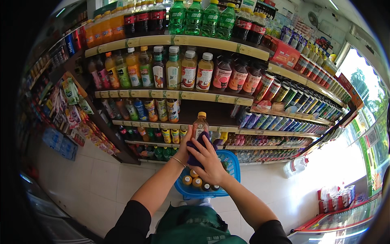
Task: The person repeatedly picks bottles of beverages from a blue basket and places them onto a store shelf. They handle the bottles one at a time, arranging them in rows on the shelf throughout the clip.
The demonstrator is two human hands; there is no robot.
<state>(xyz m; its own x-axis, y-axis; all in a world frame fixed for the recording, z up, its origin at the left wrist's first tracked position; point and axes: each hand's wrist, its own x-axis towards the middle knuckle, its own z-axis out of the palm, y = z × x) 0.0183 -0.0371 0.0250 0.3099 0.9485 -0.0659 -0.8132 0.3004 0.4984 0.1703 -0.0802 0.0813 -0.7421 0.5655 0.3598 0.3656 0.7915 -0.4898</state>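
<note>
A plastic drink bottle (200,122) with a yellow cap and amber contents stands upright in my left hand (183,148), which grips it from the side. My right hand (210,163) presses a purple cloth (195,160) against the bottle's front and right side. The cloth and fingers hide the bottle's lower part. Below both hands is a blue plastic basket (237,172). Inside it, several bottles (197,182) with orange and dark caps show their tops. Just beyond the held bottle runs a dark shelf board (210,105) of the drinks rack.
Shelves ahead carry bottled teas and juices (189,71), green soda bottles (194,18) and rows of cans (292,94). Snack packets (94,134) hang on the left. A large water bottle (295,167) lies on the tiled floor (256,183) at right, near a glass-topped freezer (338,224).
</note>
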